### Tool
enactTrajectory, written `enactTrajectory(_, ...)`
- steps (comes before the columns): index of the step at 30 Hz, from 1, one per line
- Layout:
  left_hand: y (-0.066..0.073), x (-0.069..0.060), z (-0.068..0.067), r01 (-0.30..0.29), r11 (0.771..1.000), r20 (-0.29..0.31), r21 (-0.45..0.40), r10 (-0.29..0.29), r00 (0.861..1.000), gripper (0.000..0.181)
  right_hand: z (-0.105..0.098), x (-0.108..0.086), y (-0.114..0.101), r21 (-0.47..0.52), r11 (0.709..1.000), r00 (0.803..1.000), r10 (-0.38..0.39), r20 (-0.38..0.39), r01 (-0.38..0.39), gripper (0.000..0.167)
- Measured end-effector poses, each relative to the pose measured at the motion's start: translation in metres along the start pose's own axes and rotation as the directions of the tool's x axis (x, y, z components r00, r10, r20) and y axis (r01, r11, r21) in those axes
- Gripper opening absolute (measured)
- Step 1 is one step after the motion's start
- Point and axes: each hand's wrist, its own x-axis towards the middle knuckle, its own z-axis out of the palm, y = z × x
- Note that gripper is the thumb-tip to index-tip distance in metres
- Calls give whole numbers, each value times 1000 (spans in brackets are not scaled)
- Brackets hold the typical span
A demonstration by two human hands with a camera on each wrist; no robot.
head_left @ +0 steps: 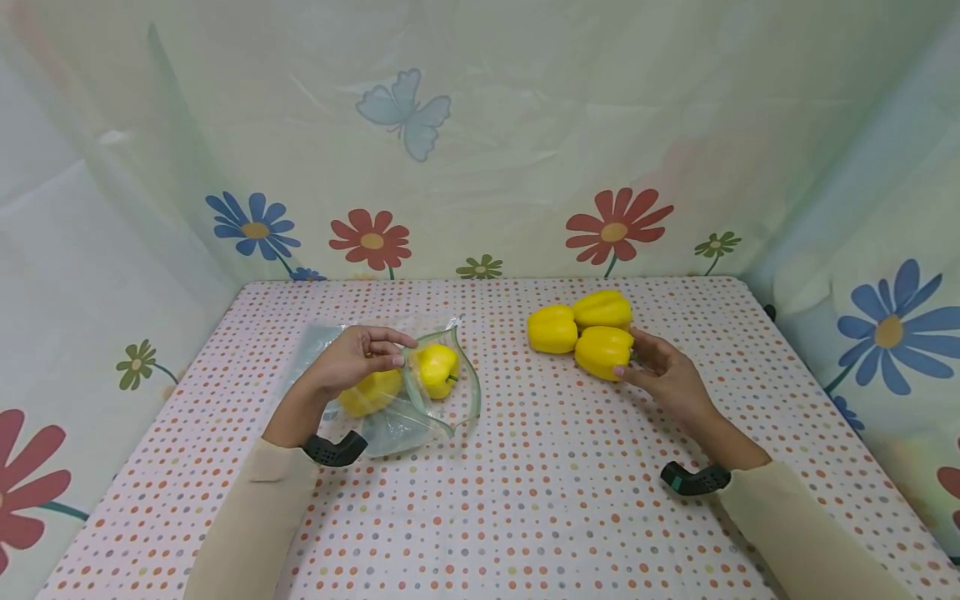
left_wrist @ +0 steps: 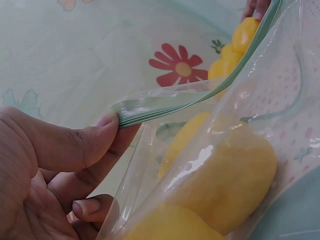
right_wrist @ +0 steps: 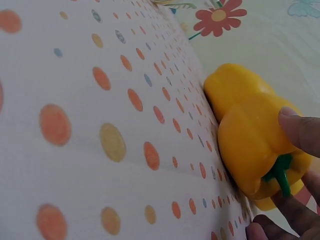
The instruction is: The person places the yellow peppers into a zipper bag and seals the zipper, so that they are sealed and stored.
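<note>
Dotted tabletop [head_left: 517,500], open midway; left hand [head_left: 358,358] pinches green bag edge [left_wrist: 150,115], right hand [head_left: 670,377] grips pepper [head_left: 602,350] (two peppers [head_left: 551,329] alongside).

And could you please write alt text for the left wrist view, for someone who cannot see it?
The left hand pinches the green zip edge of a clear bag holding yellow peppers. Beyond it, more yellow peppers sit by the right hand, before a flowered backdrop.

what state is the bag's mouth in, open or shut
Open. The bag gapes, its green rim parted in a loop with a pepper showing in the opening, and the left hand pinches one edge.
</note>
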Motion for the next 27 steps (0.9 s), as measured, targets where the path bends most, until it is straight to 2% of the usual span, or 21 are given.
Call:
enactTrajectory(8,-1,1,0,4,1000,-1,5,-4,1000,27,0,1,1,-5,1000,1000,-7,11,7,92)
enactTrajectory(20,0,0,0,5,1000,-5,19,-5,1000,27,1,6,4,-46,998,999,32,22,-31,96)
enactTrajectory(27,-1,-1,0,-21,1000,24,-4,21,999,28,0,5,3,-74,997,1000,25,16,-24,96)
